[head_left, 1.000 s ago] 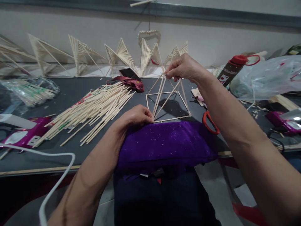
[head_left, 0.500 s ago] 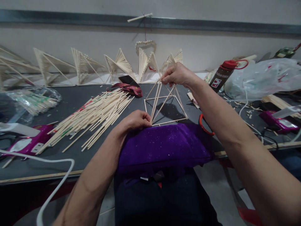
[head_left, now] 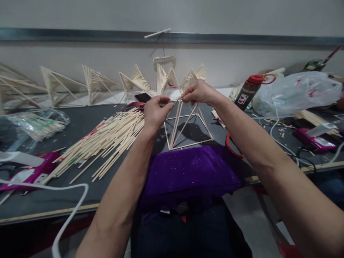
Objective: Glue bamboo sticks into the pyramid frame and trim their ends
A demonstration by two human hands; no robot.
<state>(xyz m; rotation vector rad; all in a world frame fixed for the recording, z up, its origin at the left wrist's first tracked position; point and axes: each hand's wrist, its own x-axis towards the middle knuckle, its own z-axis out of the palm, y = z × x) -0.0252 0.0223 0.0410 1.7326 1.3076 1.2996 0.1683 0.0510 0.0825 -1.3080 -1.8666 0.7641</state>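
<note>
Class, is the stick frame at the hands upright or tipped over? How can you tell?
Upright: the stick frame stands with its base on the dark table, slanting sticks rising toward the right hand.

The hands (head_left: 156, 114) and both forearms (head_left: 129, 182) were bare; at six o'clock the clothing (head_left: 188, 234) looked dark, very nearly black.

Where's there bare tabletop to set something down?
Bare table shows between the loose sticks and its front edge, and between those sticks and the wrapped bundle. Crowded: the right, with bottle and plastic bag; the middle, with left hand, right hand and stick frame.
</note>
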